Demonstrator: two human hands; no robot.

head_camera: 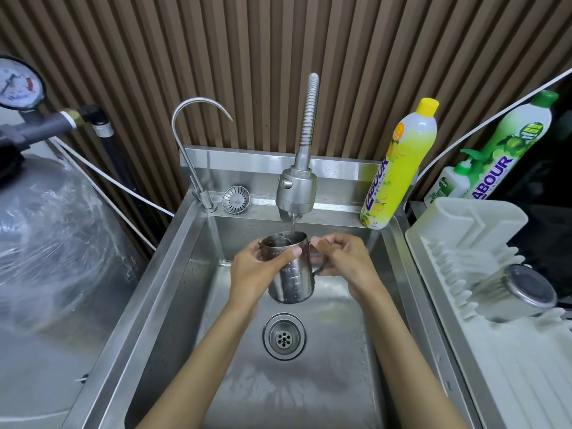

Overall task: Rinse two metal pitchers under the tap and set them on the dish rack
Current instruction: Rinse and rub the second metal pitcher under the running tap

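Observation:
A steel pitcher [291,280] is upright over the sink [173,274], directly below the tap's spray head [296,190]. A thin stream of water runs into its mouth. My left hand [257,267] wraps round the pitcher's body, thumb across the front. My right hand [343,258] grips the handle on the pitcher's right side. A second metal pitcher [513,292] lies upside down on the white dish rack [464,230] at the right.
A slim curved filter tap [192,131] and a loose strainer [236,199] sit on the sink's back ledge. The drain [284,335] is below the pitcher. A yellow detergent bottle [399,168] stands at the back right corner, green bottles [507,144] behind the rack. A wrapped tank [46,230] fills the left.

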